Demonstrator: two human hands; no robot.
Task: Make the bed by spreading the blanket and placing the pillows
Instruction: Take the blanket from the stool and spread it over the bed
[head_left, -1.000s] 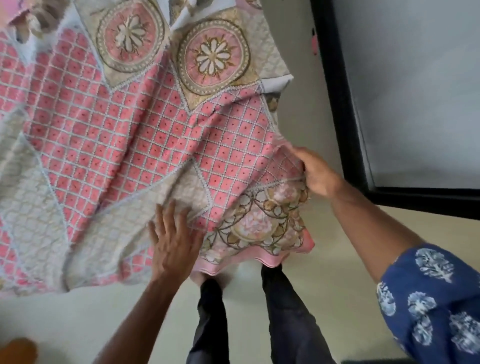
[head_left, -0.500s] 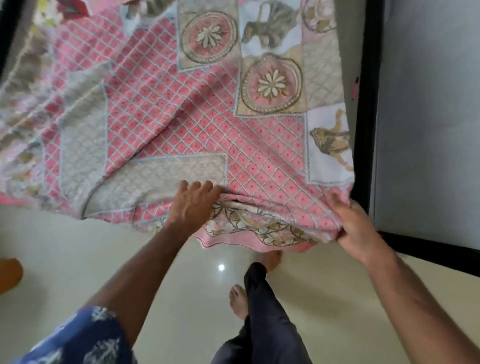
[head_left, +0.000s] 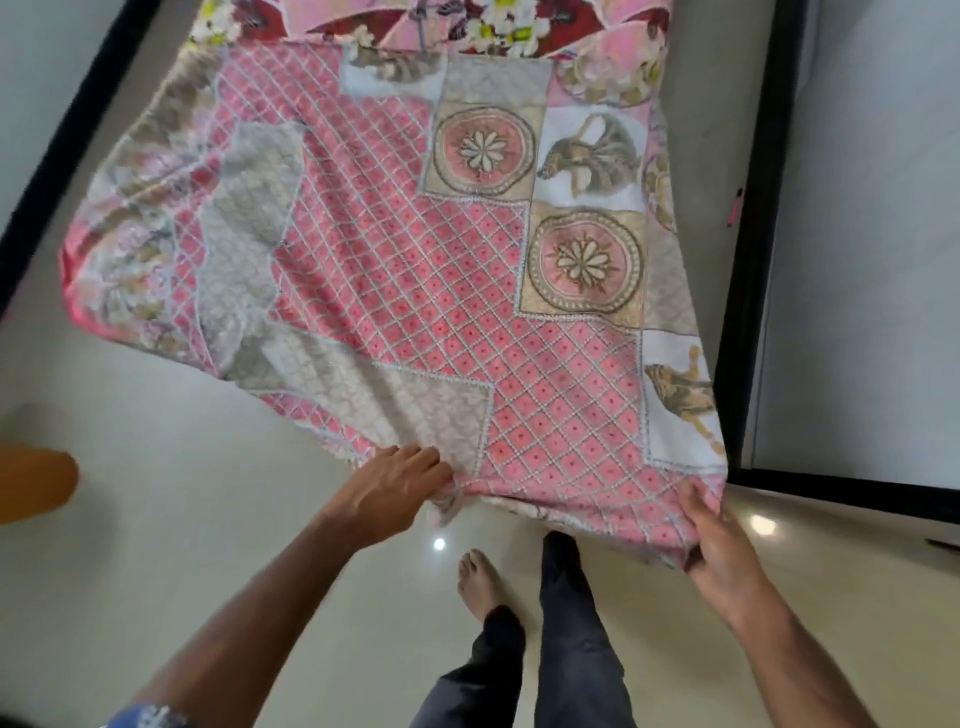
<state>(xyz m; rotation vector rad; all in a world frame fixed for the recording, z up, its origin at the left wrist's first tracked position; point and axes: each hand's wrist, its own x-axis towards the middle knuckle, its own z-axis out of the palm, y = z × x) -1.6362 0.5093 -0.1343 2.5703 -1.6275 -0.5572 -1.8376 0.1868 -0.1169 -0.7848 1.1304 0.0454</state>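
Pink quilted cotton, latticed in pale stitching with floral medallions and animal panels, fills the space ahead of both hands: the blanket (head_left: 415, 291) is held up off the floor, its near edge at the hands and its long axis running straight away from the person towards a red-and-pink flowered cloth (head_left: 467, 21) at its far end. The left hand (head_left: 389, 488) is closed on the near hem, fingers curled over the top of the fabric. The right hand (head_left: 722, 545) pinches the near right corner, the cloth bunched in its grip. The two hands stand well apart along that hem, the right a little nearer the body.

The far left side of the blanket sags and folds beyond the left hand, so I judge that side needs the stronger pull outward to lie flat. Below the hem are the person's bare foot (head_left: 480, 582) and dark trouser legs (head_left: 576, 639) on the glossy floor (head_left: 156, 519). A black-edged panel (head_left: 753, 260) runs just beyond the right hand; an orange object (head_left: 31, 483) lies off to the left, clear of the spread. No pillows are visible.
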